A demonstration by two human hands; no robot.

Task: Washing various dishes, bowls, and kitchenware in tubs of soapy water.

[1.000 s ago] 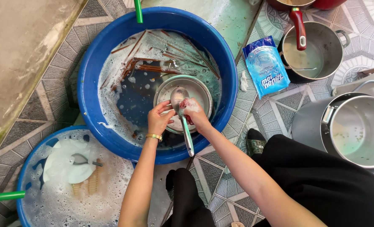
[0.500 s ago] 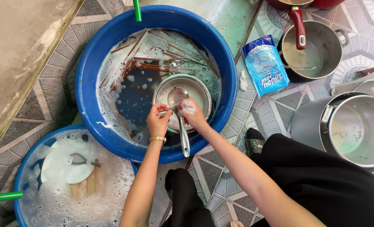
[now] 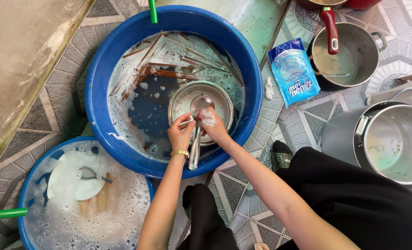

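Seen from above: a metal ladle (image 3: 197, 127) over a soapy blue basin (image 3: 99, 92), gripped at mid-handle by the left hand (image 3: 182, 135), bowl up and handle end pointing back over the basin's near rim. Right hand (image 3: 213, 126) closed on a sudsy scrubber (image 3: 207, 116), pressed against the ladle just below its bowl. Directly beneath, a round metal bowl (image 3: 220, 104) sitting in the foamy water, brown chopsticks (image 3: 169, 71) scattered beyond it. Lower left, a second blue basin (image 3: 27, 185) full of suds, holding a white plate (image 3: 69, 180). On the patterned tile floor (image 3: 289, 134) to the right, a blue detergent pouch (image 3: 293, 71), a red-handled pot (image 3: 349, 53) and a large steel pot (image 3: 396, 143). Gold bracelet (image 3: 180, 153) at the left wrist.
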